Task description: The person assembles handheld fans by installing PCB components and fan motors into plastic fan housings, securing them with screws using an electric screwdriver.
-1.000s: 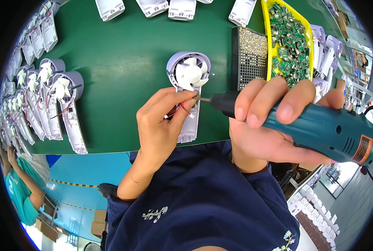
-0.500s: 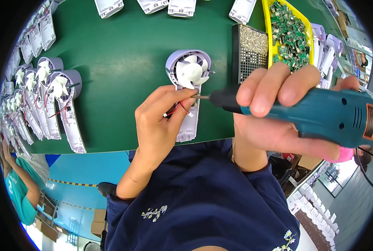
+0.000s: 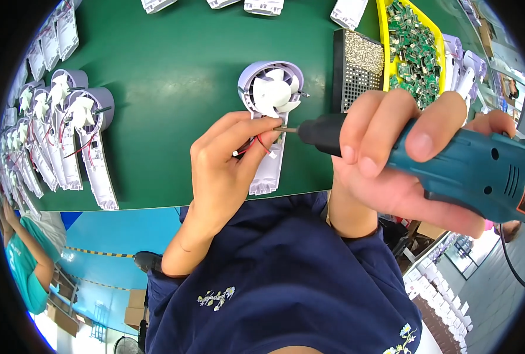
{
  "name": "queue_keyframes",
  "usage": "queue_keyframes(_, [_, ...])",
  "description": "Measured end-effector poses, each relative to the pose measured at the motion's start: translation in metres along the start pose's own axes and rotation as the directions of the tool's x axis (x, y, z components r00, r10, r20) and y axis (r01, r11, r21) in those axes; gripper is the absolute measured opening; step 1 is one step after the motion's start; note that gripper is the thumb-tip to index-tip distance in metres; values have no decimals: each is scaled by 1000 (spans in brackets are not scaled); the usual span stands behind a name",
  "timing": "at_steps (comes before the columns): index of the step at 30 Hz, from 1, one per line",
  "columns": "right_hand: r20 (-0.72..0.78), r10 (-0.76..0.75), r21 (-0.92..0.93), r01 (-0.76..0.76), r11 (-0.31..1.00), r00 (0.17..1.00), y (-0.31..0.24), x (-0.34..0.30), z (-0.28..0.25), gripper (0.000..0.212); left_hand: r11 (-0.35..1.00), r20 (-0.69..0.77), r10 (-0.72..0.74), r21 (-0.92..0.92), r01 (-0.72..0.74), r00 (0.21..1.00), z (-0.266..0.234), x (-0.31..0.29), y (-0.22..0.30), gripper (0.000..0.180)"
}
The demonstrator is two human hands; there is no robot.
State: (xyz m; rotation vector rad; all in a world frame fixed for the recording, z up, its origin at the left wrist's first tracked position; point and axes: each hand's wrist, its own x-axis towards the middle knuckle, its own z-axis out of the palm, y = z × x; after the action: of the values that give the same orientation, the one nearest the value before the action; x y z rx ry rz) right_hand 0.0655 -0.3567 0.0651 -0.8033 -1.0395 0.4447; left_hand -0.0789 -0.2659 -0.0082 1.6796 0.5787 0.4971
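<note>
A lilac ring-shaped fan housing [image 3: 250, 75] with a white fan [image 3: 272, 93] lies on the green table, its pale handle shell [image 3: 266, 173] stretching towards me. Bent over the top of that handle, my left hand [image 3: 227, 156] has thumb and forefinger pinched together; what sits between the tips is hidden. Red and black wires [image 3: 256, 143] with small white plugs hang beside these fingers. My right hand [image 3: 392, 141] is wrapped round a teal electric screwdriver [image 3: 468, 165] with a black nose. Its thin bit [image 3: 287, 130] points left and meets my left fingertips.
Beyond my right hand stand a black perforated tray [image 3: 359, 68] of small metal pieces and a yellow bin [image 3: 385, 29] of green circuit boards. Several similar fan housings [image 3: 100, 106] line the left side. White shells [image 3: 263, 6] lie along the far edge. Another person's arm [image 3: 38, 253] shows at lower left.
The whole view has shifted slightly. Both hands keep their grips, and the screwdriver's bit stays at my left fingertips, with its body a little lower and further right in the picture.
</note>
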Motion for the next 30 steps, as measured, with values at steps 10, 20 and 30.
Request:
queue_keyframes(10, [-87,-167,39,171,985,982,11,-16,6,86,998,73,-68,12,67,995,-7,1,6,22])
queue_keyframes(20, [-106,-285,-185,262,947,953,-3,-23,25,88,995,143,-80,-52,88,987,-11,-1,-2,38])
queue_keyframes(30, [1,-309,-172,304,937,951,12,-28,29,92,993,157,-94,-61,104,983,-13,0,0,37])
